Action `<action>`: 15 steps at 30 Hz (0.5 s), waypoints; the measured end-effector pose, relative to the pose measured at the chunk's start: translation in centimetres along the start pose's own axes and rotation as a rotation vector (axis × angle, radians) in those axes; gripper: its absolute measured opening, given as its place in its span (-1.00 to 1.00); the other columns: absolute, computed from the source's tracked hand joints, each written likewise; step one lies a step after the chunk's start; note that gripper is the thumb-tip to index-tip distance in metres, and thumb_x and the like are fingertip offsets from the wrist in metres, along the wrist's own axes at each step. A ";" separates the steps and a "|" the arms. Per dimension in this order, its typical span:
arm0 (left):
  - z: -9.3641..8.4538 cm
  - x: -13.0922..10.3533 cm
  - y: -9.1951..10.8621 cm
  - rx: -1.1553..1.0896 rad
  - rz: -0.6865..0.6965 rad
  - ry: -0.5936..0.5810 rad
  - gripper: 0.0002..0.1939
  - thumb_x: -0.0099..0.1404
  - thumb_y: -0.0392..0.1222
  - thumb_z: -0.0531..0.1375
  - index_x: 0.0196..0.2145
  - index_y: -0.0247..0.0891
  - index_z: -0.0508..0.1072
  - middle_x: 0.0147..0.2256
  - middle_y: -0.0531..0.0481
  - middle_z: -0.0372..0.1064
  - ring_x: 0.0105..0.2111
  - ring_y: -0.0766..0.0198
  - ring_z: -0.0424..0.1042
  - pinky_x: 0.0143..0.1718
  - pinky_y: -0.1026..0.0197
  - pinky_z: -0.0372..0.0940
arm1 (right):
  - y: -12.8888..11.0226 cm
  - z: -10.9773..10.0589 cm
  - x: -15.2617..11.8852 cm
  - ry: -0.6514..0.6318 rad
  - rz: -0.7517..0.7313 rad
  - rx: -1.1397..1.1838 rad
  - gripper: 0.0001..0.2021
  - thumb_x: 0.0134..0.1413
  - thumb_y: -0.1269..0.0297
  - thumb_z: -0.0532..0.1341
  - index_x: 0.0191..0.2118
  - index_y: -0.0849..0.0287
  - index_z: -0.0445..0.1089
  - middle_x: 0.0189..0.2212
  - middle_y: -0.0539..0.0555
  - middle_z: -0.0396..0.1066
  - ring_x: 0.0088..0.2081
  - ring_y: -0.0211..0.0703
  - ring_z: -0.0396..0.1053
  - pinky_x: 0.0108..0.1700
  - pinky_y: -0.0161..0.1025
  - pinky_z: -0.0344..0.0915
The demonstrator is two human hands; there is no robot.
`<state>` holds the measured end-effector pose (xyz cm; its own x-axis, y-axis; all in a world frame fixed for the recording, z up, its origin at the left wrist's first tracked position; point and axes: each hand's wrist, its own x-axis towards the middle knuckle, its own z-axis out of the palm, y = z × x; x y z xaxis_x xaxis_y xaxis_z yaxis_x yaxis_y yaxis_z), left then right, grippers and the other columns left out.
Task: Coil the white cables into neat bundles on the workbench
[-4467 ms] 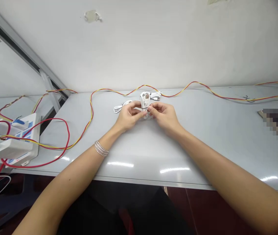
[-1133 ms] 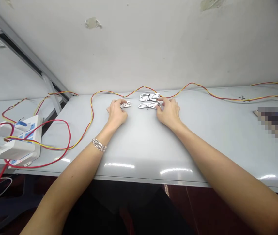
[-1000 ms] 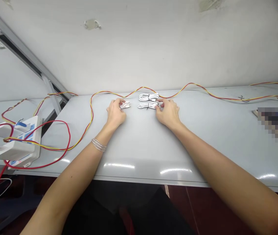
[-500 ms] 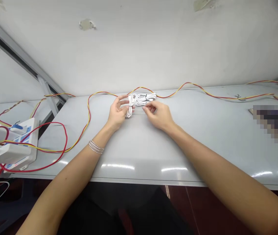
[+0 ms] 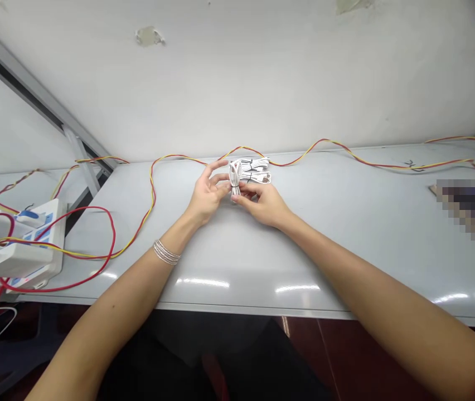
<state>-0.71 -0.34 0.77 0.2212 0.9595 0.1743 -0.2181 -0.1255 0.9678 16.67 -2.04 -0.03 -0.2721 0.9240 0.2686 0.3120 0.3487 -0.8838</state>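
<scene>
A coiled white cable point(image 5: 234, 174), bound round its middle with a dark tie, stands upright between my hands. My left hand point(image 5: 207, 196) pinches its left side between thumb and fingers, the upper fingers spread. My right hand point(image 5: 265, 203) grips the lower end of the same coil with thumb and fingertips. Just behind and to the right, more white cable bundles point(image 5: 258, 165) with dark ties lie sideways on the grey table point(image 5: 229, 250). A metal plug end shows at their right side.
Along the back edge runs a twisted red and yellow wire point(image 5: 338, 146). A white power strip point(image 5: 51, 264) with adapters and looped red wire sits at left. A blurred-out item point(image 5: 471, 211) lies at right. A pale wall point(image 5: 262, 78) rises behind.
My left hand has moved right with the cable coil. My right hand has shifted slightly left and down, from beside the lying bundles onto the coil's lower end.
</scene>
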 end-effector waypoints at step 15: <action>-0.5 0.2 -1.0 0.557 0.378 0.040 -0.84 0.22 -0.31 0.25 -0.21 -0.25 0.46 -0.16 -0.06 0.45 -0.30 0.30 0.53 -0.19 0.20 0.47 | -0.1 0.0 0.0 0.091 0.156 0.027 -0.51 -0.02 -0.22 0.33 -0.46 0.17 0.33 -0.55 0.00 0.33 -0.48 -0.28 0.19 -0.41 -0.27 0.12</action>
<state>-0.94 0.15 -0.27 0.1887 0.8312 0.5229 0.2514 -0.5556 0.7925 16.64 -2.06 0.02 -0.1383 0.9775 0.1594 0.3193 0.1964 -0.9271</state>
